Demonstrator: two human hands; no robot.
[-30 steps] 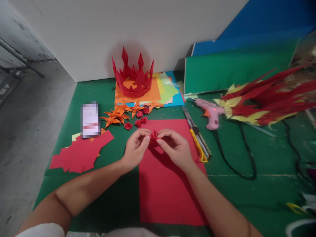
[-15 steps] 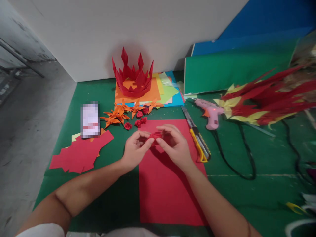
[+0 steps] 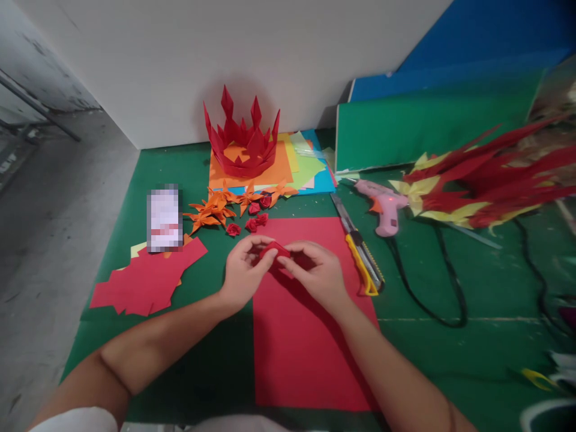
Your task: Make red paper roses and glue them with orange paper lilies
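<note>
Between my fingertips is a small folded piece of red paper (image 3: 272,247), partly covered by the thumbs. My left hand (image 3: 245,270) pinches it from the left, and my right hand (image 3: 317,270) grips its right side. Both hands are over a large red paper sheet (image 3: 310,354) lying flat on the green table. Just beyond them sit several small red paper roses (image 3: 233,229) beside several orange folded paper flowers (image 3: 209,213). A yellow-handled utility knife (image 3: 362,258) rests right of my right hand, its blade extended.
A red paper crown (image 3: 243,150) stands on coloured sheets (image 3: 321,171) at the back. To the right lie a pink glue gun (image 3: 382,204) with a black cord (image 3: 429,312) and a red-and-yellow paper piece (image 3: 486,180). Red cut-outs (image 3: 148,279) and a phone (image 3: 164,219) are at left.
The folded red paper has shifted slightly left and turned between my fingers. My right fingers have moved down and left around it. Everything else on the table stays put.
</note>
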